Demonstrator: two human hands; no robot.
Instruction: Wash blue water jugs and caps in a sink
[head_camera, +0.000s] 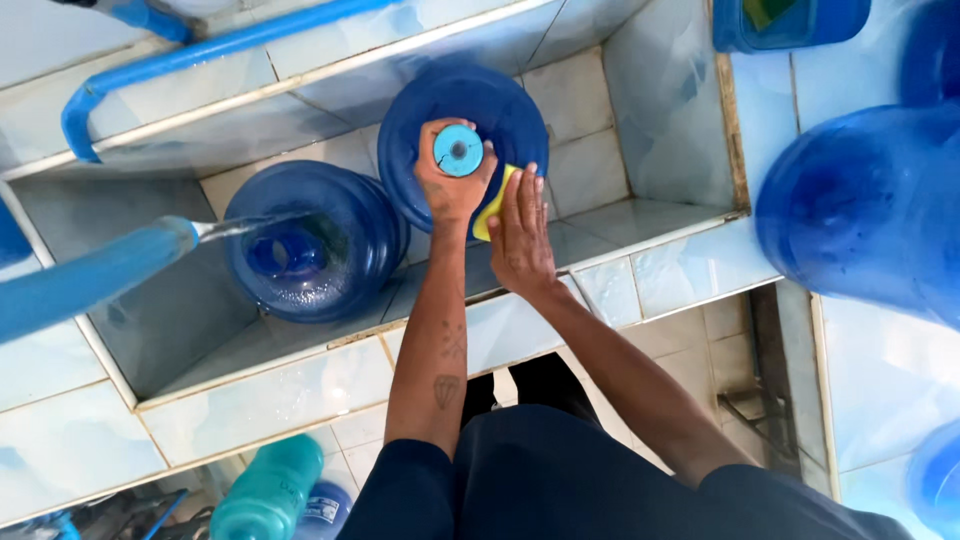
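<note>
A large blue water jug (500, 110) stands upright in a tiled wash basin (660, 110), seen from above, its light-blue cap at the centre. My left hand (450, 185) is shut around the jug's neck just under the cap. My right hand (520, 235) lies flat, pressing a yellow sponge (492, 205) against the jug's shoulder. A second blue jug (310, 245) lies on its side to the left, with water streaming onto it from a blue pipe (90, 275).
Another blue pipe (200, 55) runs along the basin's back edge. More blue jugs (860, 210) stand on the tiled ledge at right, a blue tub (790, 22) at top right. A teal bottle (265, 495) sits on the floor below.
</note>
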